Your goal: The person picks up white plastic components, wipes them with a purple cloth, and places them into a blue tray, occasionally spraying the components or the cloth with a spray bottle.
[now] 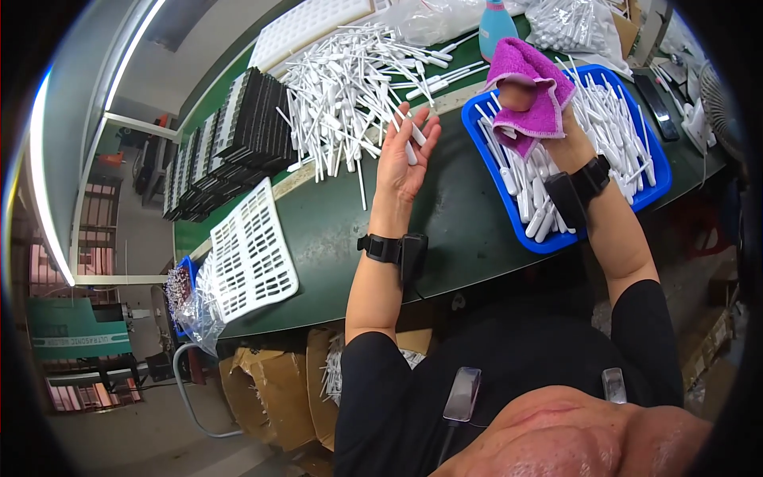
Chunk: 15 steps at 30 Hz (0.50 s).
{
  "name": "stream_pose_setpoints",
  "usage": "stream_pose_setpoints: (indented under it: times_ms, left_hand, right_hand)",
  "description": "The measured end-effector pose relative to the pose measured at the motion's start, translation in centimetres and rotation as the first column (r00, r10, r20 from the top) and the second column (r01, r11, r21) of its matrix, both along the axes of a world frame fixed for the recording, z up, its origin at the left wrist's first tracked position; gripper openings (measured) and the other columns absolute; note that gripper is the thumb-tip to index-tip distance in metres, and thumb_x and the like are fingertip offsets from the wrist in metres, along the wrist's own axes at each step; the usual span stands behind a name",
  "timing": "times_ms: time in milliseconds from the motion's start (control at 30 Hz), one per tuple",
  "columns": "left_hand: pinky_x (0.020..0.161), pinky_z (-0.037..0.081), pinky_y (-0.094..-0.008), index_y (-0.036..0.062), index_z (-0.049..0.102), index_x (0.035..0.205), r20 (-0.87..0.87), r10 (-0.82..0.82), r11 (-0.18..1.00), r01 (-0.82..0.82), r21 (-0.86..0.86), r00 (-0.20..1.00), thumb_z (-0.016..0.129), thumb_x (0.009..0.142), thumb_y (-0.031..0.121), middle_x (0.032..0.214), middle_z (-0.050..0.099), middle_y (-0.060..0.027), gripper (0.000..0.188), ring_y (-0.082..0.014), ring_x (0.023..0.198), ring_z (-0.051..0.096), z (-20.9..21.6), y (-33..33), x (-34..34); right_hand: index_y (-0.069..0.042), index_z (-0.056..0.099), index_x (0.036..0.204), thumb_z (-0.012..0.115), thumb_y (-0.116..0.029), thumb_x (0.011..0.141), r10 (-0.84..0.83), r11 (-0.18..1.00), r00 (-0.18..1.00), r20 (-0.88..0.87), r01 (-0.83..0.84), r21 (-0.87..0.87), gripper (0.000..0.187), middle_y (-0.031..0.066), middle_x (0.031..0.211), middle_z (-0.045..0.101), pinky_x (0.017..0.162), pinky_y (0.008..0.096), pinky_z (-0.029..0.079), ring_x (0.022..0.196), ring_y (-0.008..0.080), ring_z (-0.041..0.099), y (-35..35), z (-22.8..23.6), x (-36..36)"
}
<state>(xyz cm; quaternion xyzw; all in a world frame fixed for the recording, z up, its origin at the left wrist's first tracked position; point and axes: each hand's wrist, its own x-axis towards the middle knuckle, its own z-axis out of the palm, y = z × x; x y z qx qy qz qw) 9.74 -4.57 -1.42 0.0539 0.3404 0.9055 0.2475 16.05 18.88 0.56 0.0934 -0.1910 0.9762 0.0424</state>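
My left hand [407,155] is palm up beside the pile, fingers curled loosely around a few white plastic sticks [411,153] with thin stems and thicker ends. Beyond it spreads a large loose heap of similar white sticks [334,103]. My right hand [520,95] grips a purple cloth [547,87], which wraps over most of its fingers. Cloth and hand are above a blue basket [531,242] filled with more of the white sticks. Whether the cloth also encloses a stick cannot be seen.
Stacked black trays [250,119] stand at the left, near a white slotted plastic sheet [253,253]. At the back are a white perforated tray [314,32], a light-blue spray bottle [496,30] and a bag of white parts [568,32]. A phone [656,107] lies right of the basket.
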Motion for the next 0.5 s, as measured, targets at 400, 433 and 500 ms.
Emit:
stream_pose_setpoints:
  times_ms: [400,433,500]
  left_hand:
    - [0.050,0.048,-0.0164,0.0015,0.049,0.116,-0.035,-0.100,0.989,0.096,-0.111,0.994,0.053,0.091,0.013,0.106,0.060,-0.0128,0.029,-0.0113,0.070,0.062,-0.7,0.1,-0.6]
    - [0.050,0.048,-0.0164,0.0015,0.049,0.116,-0.036,-0.103,0.989,0.098,-0.112,0.994,0.053,0.091,0.013,0.106,0.060,-0.0128,0.029,-0.0113,0.070,0.062,-0.6,0.1,-0.5]
    - [0.040,0.033,-0.0148,0.0029,0.051,0.114,-0.029,-0.075,0.988,0.070,-0.137,0.997,0.056,0.090,0.014,0.099,0.062,-0.0093,0.028,-0.0044,0.055,0.049,-0.6,0.1,-0.3]
  right_hand:
    - [-0.011,0.044,0.093,0.057,-0.042,0.085,0.244,0.960,0.947,-0.208,-0.206,0.191,0.035,-0.0028,0.074,0.036,0.067,0.0216,0.034,0.071,0.0088,0.036,2.3,-1.5,-1.1]
    - [-0.011,0.044,0.093,0.057,-0.042,0.085,0.242,0.960,0.947,-0.210,-0.203,0.190,0.035,-0.0028,0.074,0.036,0.067,0.0216,0.034,0.071,0.0088,0.036,1.8,-0.8,-0.6]
    - [-0.010,0.044,0.090,0.051,-0.038,0.090,0.173,0.971,0.969,-0.173,-0.138,0.197,0.028,-0.0024,0.071,0.035,0.064,0.0212,0.033,0.068,0.0087,0.036,0.5,1.4,1.3]
